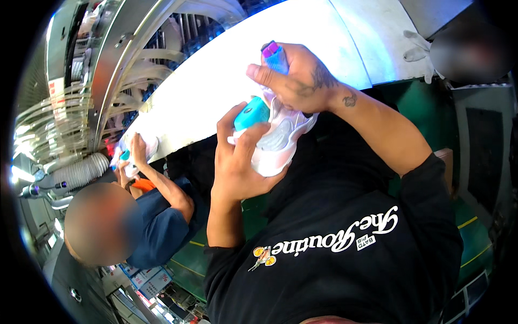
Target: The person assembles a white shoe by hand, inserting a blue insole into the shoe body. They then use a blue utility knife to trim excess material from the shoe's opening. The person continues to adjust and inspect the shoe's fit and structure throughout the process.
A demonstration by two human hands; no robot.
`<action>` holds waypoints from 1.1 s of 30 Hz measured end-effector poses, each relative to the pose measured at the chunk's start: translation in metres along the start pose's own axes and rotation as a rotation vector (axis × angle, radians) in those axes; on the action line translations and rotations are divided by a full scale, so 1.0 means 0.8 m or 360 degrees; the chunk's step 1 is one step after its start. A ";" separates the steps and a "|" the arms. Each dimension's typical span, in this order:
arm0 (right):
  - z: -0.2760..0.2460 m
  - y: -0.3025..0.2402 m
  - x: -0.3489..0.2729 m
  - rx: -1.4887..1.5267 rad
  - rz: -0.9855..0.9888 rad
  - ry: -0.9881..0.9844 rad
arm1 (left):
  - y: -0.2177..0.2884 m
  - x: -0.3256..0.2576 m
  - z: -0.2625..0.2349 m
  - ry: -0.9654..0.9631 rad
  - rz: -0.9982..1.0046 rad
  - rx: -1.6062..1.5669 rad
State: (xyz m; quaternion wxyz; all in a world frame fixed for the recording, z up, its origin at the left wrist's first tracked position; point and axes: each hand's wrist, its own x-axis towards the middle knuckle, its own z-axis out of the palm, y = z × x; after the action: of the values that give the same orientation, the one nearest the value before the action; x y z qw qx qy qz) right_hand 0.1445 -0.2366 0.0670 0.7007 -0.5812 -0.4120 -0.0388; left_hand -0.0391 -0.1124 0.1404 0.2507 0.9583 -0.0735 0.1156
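My left hand [237, 167] is wrapped round a white sneaker [272, 156] with pale pink areas, held up close to my chest at the edge of the white worktop. A smooth turquoise block [252, 113] with a small dark mark sits at the shoe's opening, between my left fingers and the white upper. Just above, my right hand [302, 75] is closed on a small blue piece with a purple end [275, 56]; its exact kind is unclear. The lower part of my right hand meets the shoe, though its contact there is partly hidden.
A long white worktop [226, 70] curves away in front of me. At the left, a co-worker [167, 216] in dark blue handles a similar white and turquoise item. A white glove [415, 51] lies at the right. Flexible hoses [81, 170] and machinery stand at the left.
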 end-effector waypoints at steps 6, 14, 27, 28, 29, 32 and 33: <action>-0.012 -0.025 -0.017 0.1192 0.1004 0.0178 | -0.005 -0.004 -0.006 0.0007 -0.0075 0.0031; -0.014 -0.013 -0.059 0.2206 0.1187 0.0806 | -0.009 -0.019 0.005 0.0076 -0.0160 0.0058; -0.002 -0.021 -0.058 0.2150 0.1071 0.0536 | -0.023 -0.033 0.006 0.0071 -0.0068 0.0093; 0.001 -0.030 -0.055 0.2018 0.1119 0.0608 | -0.024 -0.033 0.008 0.0091 -0.0029 0.0100; 0.001 -0.038 -0.051 0.1878 0.1065 0.0654 | -0.024 -0.032 0.010 0.0111 0.0012 0.0106; -0.009 -0.051 -0.049 0.1644 0.0974 0.0709 | -0.034 -0.024 0.022 0.0234 0.0152 0.0221; -0.018 -0.045 -0.049 0.1788 0.0939 0.0694 | -0.034 -0.019 0.026 0.0262 0.0166 0.0161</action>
State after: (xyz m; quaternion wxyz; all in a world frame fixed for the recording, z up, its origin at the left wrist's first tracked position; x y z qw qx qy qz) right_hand 0.1070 -0.2775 0.0710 0.9452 -0.1954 -0.0424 0.2581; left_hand -0.0442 -0.0982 0.1060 0.2008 0.9519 -0.0966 0.2103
